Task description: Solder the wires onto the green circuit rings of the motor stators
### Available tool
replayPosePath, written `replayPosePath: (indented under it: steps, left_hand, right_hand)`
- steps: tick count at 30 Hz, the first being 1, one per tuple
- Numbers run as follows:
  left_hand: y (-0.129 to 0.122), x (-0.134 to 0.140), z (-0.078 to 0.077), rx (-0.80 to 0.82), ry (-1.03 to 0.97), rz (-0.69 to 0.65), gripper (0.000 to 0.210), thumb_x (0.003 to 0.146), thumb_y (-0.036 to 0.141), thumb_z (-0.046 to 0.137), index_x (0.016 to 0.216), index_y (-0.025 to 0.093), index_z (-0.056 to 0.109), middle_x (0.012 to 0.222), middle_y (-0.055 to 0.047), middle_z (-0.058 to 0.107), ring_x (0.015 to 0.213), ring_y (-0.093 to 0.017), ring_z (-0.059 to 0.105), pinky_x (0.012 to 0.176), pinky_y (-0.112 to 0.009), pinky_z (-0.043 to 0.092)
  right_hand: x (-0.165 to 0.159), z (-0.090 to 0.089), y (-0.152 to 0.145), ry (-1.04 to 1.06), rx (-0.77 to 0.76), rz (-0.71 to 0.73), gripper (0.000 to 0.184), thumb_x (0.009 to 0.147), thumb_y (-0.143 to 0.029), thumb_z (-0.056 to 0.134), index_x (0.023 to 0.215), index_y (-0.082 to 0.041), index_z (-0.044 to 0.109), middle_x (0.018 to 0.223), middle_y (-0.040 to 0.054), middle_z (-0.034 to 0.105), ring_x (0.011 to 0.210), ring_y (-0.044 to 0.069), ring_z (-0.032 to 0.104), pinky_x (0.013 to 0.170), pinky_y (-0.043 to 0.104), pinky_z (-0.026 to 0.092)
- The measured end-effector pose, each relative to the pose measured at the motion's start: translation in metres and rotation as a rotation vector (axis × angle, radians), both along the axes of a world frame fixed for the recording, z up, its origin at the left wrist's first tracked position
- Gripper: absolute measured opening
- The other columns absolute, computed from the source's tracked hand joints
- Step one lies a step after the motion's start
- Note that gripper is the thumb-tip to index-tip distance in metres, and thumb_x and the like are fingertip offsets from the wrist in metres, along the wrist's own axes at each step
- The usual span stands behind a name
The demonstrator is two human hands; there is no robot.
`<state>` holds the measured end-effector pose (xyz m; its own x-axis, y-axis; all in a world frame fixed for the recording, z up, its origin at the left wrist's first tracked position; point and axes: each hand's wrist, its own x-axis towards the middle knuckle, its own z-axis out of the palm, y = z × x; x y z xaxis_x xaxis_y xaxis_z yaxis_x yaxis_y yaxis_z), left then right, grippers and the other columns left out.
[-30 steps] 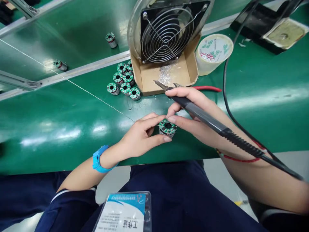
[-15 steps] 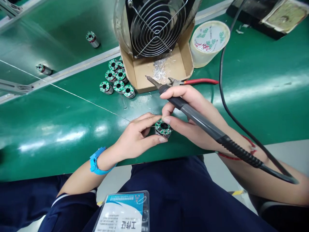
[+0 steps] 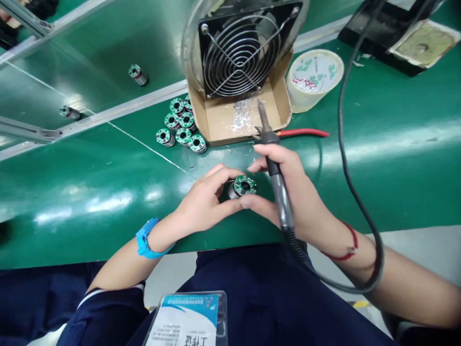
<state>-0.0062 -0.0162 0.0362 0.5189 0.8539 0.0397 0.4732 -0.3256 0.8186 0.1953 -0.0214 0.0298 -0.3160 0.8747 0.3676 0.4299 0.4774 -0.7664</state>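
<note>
My left hand (image 3: pixel 207 199) holds a small round motor (image 3: pixel 245 185) with a green circuit board on top, between thumb and fingers, just above or on the green bench. The motor leans a little, its board facing up towards me. In my right hand (image 3: pixel 293 192) lies a soldering iron (image 3: pixel 282 199), its tip pointing away over the cardboard tray. The right thumb touches the motor's near side, by the left thumb tip. The right index finger lies along the iron. A thin wire end shows between the left fingers and the motor.
Several similar motors (image 3: pixel 183 136) stand left of a cardboard tray (image 3: pixel 216 132) with wire clippings. A fan (image 3: pixel 239 62) stands behind it. Red-handled cutters (image 3: pixel 302 132) lie at its front edge, near a tape roll (image 3: pixel 315 79). The iron's cable (image 3: pixel 342 144) loops on the right. Two motors lie farther back.
The soldering iron has swung more upright, its tip moving right. My right thumb has shifted from the board's top to the motor's near side. The motor has tilted slightly in my left hand.
</note>
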Motion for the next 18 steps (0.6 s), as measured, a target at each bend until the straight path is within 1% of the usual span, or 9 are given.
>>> replayPosePath:
  steps: [3, 5, 6, 8, 11, 12, 14, 16, 18]
  left_hand:
    - [0.004, -0.001, 0.009, 0.054, 0.155, -0.016, 0.036, 0.088, 0.024, 0.072, 0.121, 0.017, 0.060, 0.104, -0.006, 0.061, 0.086, -0.015, 0.059, 0.067, -0.027, 0.047]
    - [0.018, -0.010, 0.016, 0.064, 0.198, 0.008, 0.041, 0.086, 0.017, 0.067, 0.126, 0.018, 0.057, 0.111, -0.007, 0.063, 0.086, -0.015, 0.059, 0.068, -0.027, 0.047]
    - [0.031, -0.019, 0.018, 0.086, 0.188, 0.064, 0.040, 0.086, 0.016, 0.066, 0.125, 0.019, 0.058, 0.109, -0.005, 0.064, 0.082, -0.013, 0.059, 0.067, -0.027, 0.046]
    - [0.067, -0.047, 0.016, 0.167, 0.140, 0.271, 0.029, 0.085, 0.013, 0.062, 0.114, 0.019, 0.064, 0.097, -0.002, 0.065, 0.074, -0.012, 0.056, 0.066, -0.028, 0.044]
    - [0.143, -0.104, -0.006, 0.309, 0.050, 0.632, 0.011, 0.086, 0.011, 0.061, 0.093, 0.018, 0.066, 0.090, -0.002, 0.066, 0.082, -0.014, 0.057, 0.078, -0.032, 0.045]
    - [0.169, -0.124, -0.016, 0.306, 0.026, 0.735, 0.010, 0.086, 0.011, 0.062, 0.093, 0.018, 0.064, 0.092, -0.002, 0.066, 0.087, -0.015, 0.058, 0.085, -0.033, 0.045]
    - [0.216, -0.160, -0.037, 0.284, 0.003, 0.931, 0.020, 0.082, 0.007, 0.070, 0.097, 0.017, 0.060, 0.095, -0.001, 0.061, 0.097, -0.013, 0.054, 0.097, -0.034, 0.041]
    - [0.250, -0.186, -0.051, 0.227, -0.006, 1.060, 0.040, 0.072, 0.003, 0.080, 0.098, 0.019, 0.054, 0.092, 0.002, 0.054, 0.106, -0.013, 0.048, 0.096, -0.032, 0.037]
    - [0.268, -0.201, -0.056, 0.213, -0.008, 1.054, 0.041, 0.070, 0.001, 0.081, 0.092, 0.020, 0.051, 0.087, 0.003, 0.049, 0.103, -0.013, 0.046, 0.092, -0.031, 0.035]
  right_hand:
    - [-0.004, -0.011, -0.005, -0.238, 0.098, -0.075, 0.052, 0.093, -0.042, 0.065, 0.136, -0.020, 0.046, 0.107, 0.0080, 0.068, 0.094, 0.022, 0.067, 0.082, 0.038, 0.056]
    - [-0.004, -0.019, -0.002, -0.363, 0.120, -0.121, 0.045, 0.094, -0.036, 0.061, 0.134, -0.019, 0.049, 0.107, 0.0094, 0.069, 0.092, 0.025, 0.066, 0.080, 0.040, 0.054]
    - [-0.003, -0.023, 0.001, -0.410, 0.123, -0.134, 0.043, 0.094, -0.032, 0.060, 0.134, -0.018, 0.050, 0.106, 0.0097, 0.069, 0.093, 0.026, 0.066, 0.081, 0.042, 0.054]
    - [-0.002, -0.032, 0.007, -0.466, 0.131, -0.122, 0.042, 0.093, -0.025, 0.057, 0.134, -0.017, 0.051, 0.103, 0.0095, 0.068, 0.092, 0.027, 0.064, 0.082, 0.043, 0.053]
    - [-0.002, -0.041, 0.015, -0.424, 0.166, -0.039, 0.044, 0.089, -0.018, 0.054, 0.133, -0.016, 0.052, 0.105, 0.0103, 0.068, 0.094, 0.026, 0.064, 0.085, 0.044, 0.054]
    - [-0.002, -0.043, 0.016, -0.401, 0.176, -0.015, 0.045, 0.089, -0.018, 0.054, 0.134, -0.016, 0.051, 0.109, 0.0115, 0.068, 0.098, 0.027, 0.064, 0.087, 0.044, 0.054]
    - [-0.004, -0.046, 0.017, -0.369, 0.190, -0.003, 0.048, 0.090, -0.021, 0.058, 0.137, -0.016, 0.049, 0.116, 0.0134, 0.068, 0.104, 0.028, 0.063, 0.090, 0.045, 0.054]
    - [-0.005, -0.048, 0.017, -0.355, 0.198, -0.031, 0.048, 0.091, -0.027, 0.061, 0.137, -0.017, 0.049, 0.114, 0.0133, 0.068, 0.102, 0.028, 0.063, 0.089, 0.046, 0.055]
    - [-0.005, -0.050, 0.018, -0.347, 0.207, -0.049, 0.044, 0.093, -0.029, 0.061, 0.135, -0.018, 0.051, 0.104, 0.0108, 0.068, 0.093, 0.026, 0.063, 0.083, 0.044, 0.055]
